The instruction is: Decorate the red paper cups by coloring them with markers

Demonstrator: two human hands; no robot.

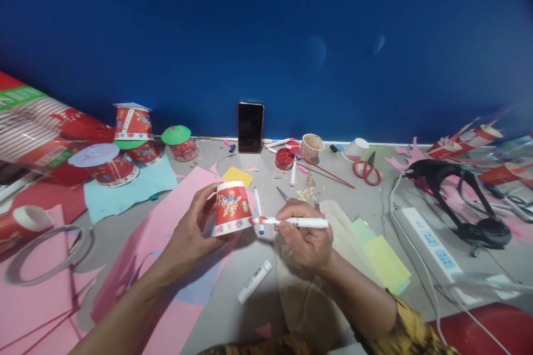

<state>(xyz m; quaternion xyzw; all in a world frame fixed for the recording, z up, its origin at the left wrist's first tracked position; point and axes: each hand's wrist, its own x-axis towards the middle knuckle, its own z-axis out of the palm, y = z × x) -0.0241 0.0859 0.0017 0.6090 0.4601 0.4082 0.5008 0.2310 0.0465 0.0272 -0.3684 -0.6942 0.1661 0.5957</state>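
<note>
My left hand (pixel 192 231) is closed round an upside-down red paper cup (pixel 231 207) with a printed picture, held above the table. My right hand (pixel 305 236) grips a white marker (pixel 293 222) lying level, its red tip touching the cup's lower rim. A second white marker (pixel 254 282) lies on the table below the cup, and a blue-tipped pen (pixel 259 209) lies just behind the held marker.
Pink paper sheets (pixel 166 222) and yellow-green sheets (pixel 385 260) cover the table. Decorated cups (pixel 133 125) stand back left, a phone (pixel 250 127) leans on the blue wall, red scissors (pixel 366 169) and a power strip (pixel 428 238) lie right. A tape ring (pixel 45 255) sits far left.
</note>
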